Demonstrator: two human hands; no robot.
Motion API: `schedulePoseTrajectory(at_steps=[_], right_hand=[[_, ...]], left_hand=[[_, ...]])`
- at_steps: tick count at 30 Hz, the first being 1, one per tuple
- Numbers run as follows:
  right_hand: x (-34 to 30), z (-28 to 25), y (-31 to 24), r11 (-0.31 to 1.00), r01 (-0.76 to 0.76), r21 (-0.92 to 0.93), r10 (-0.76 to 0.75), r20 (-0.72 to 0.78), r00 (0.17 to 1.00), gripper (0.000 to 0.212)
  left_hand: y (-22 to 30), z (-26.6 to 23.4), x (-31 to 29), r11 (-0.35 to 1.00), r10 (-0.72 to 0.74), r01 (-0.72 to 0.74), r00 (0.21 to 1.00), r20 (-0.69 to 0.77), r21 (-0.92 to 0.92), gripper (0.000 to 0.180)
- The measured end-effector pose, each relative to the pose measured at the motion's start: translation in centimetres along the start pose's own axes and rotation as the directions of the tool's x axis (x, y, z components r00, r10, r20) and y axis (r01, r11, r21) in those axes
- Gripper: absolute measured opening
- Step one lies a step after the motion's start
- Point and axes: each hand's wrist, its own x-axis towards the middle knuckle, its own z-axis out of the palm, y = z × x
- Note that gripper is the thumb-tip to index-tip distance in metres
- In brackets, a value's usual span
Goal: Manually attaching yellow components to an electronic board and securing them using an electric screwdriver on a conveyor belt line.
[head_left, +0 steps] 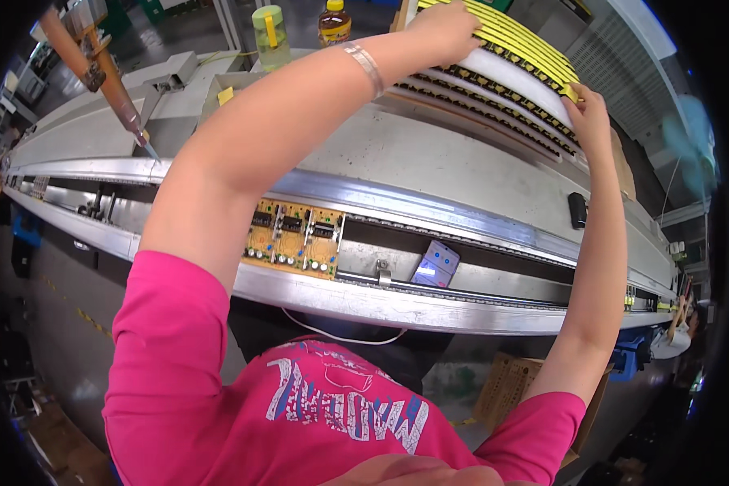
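Both arms reach to the far side of the bench, over a stack of long rows of yellow-topped black electronic parts (526,50). My left hand (452,31) is closed at the left end of one row, its fingertips partly hidden behind the parts. At the right end my right hand (589,116) pinches the end of a yellow row with thumb and fingers. A white foam sheet (514,74) lies just below the yellow rows, with further rows of black parts under it. Nearer to me, orange circuit boards (290,237) sit on the conveyor, partly behind my left forearm.
A metal conveyor rail (429,301) runs across in front of me. Inside it lies a phone (436,264) with a lit screen. A green-lidded bottle (270,39) and a yellow-capped bottle (334,24) stand at the back. An orange hanging tool (121,105) is at left, a small black object (577,211) at right.
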Motion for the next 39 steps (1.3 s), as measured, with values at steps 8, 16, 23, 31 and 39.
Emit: schedulePoseTrajectory(at_steps=[8, 16, 23, 31, 39], right_hand=[[-8.6, -1.9, -4.4, 0.908, -0.013, 0.418, 0.167, -0.334, 0.928, 0.042], [-23.8, 1.5, -25.6, 0.535, -0.182, 0.825, -0.043, 0.241, 0.969, 0.032], [-28.3, 3.3, -32.0, 0.654, -0.157, 0.740, -0.268, 0.420, 0.867, 0.029], [-28.4, 5.1, -32.6, 0.801, 0.151, 0.579, -0.386, 0.307, 0.870, 0.024], [-27.9, 4.5, -33.2, 0.848, 0.191, 0.494, -0.404, 0.370, 0.836, 0.021]], left_hand=[[4.2, -0.9, -2.6, 0.996, -0.062, 0.069, 0.991, 0.121, -0.057, 0.020], [-3.3, -1.5, -5.2, 0.819, 0.070, -0.219, 0.956, -0.286, -0.531, 0.017], [3.2, -13.9, -30.6, 0.928, -0.093, 0.097, 0.995, 0.027, -0.359, 0.024], [1.7, -12.4, -37.6, 0.963, -0.151, 0.188, 0.969, 0.194, -0.192, 0.024], [2.1, -11.8, -37.5, 0.988, -0.139, 0.151, 0.953, 0.268, -0.027, 0.018]])
